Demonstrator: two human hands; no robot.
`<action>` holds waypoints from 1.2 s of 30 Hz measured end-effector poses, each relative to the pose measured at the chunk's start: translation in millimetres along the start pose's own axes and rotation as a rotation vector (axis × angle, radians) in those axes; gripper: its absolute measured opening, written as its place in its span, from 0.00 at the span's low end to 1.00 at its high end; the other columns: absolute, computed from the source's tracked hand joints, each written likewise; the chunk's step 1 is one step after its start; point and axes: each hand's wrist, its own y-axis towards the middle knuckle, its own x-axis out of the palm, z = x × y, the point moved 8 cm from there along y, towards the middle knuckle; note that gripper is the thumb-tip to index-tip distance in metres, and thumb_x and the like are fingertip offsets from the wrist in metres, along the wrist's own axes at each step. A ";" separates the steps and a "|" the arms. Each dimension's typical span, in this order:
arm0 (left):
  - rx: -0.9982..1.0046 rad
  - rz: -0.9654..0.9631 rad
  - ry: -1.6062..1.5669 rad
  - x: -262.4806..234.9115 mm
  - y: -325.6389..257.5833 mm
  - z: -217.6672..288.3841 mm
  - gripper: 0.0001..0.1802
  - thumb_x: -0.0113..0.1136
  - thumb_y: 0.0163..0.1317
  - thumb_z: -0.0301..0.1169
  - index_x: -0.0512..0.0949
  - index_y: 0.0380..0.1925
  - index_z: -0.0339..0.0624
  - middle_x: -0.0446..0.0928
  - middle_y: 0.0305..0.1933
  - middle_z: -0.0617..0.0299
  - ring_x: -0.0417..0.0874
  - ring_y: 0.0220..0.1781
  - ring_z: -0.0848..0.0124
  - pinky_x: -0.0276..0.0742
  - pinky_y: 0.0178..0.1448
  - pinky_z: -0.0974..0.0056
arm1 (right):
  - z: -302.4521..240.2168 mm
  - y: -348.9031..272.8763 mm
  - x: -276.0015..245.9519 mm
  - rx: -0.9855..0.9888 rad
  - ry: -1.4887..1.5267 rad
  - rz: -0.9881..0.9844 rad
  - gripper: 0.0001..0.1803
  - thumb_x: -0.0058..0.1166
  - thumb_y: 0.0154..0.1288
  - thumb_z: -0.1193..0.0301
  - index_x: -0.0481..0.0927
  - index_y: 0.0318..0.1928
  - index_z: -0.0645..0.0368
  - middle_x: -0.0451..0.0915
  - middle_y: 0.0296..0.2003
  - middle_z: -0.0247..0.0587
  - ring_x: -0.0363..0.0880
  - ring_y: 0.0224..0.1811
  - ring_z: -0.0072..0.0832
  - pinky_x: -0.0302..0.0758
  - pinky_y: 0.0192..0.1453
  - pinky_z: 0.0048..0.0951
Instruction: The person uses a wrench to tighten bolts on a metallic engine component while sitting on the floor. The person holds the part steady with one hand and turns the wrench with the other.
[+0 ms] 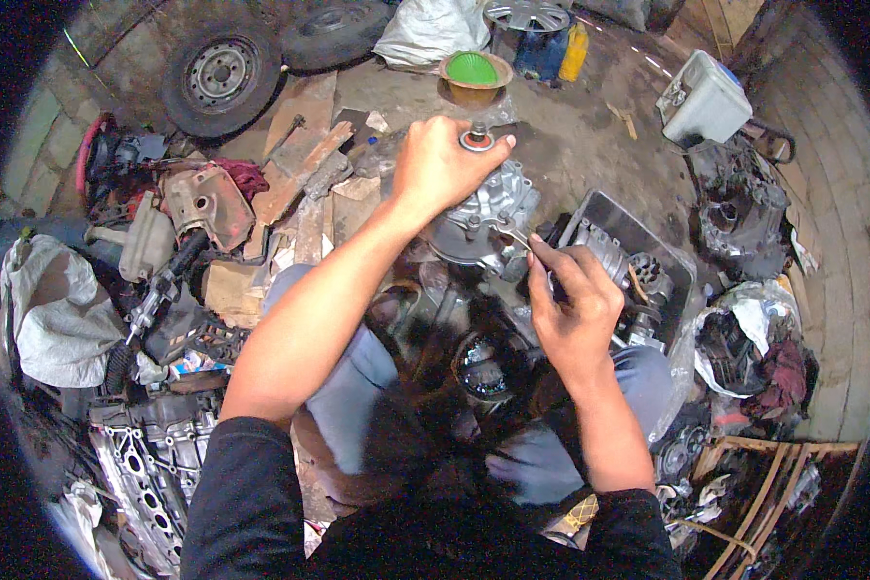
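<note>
In front of my knees stands a grey cast-metal housing (478, 213), which looks like a gearbox or engine casing. My left hand (445, 159) is closed around its far upper end, beside a short shaft with a reddish ring (477, 138); its fingertips are hidden behind the part. On the near right side, my right hand (582, 302) pinches a thin metal wrench (518, 236). The wrench's head meets the housing near its rim. Below, between my legs, sits a dark, oily, round metal part (485, 369).
Right of the housing is a bin (681, 261) of metal parts. Beyond it lie a grimy casting (739, 198) and a whitish container (704, 97). A bowl with a green basket (474, 70) and tyres (222, 77) stand at the back. An engine block (150, 474) lies left.
</note>
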 end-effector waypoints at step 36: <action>0.061 -0.044 -0.148 1.6 -2.7 0.9 0.26 0.72 0.57 0.52 0.87 0.29 0.35 0.85 0.28 0.44 0.90 0.35 0.50 0.84 0.43 0.51 | 51.5 61.9 27.3 -0.374 -0.182 -0.390 0.20 0.65 0.54 0.77 0.88 0.50 0.51 0.80 0.35 0.43 0.81 0.39 0.43 0.78 0.45 0.42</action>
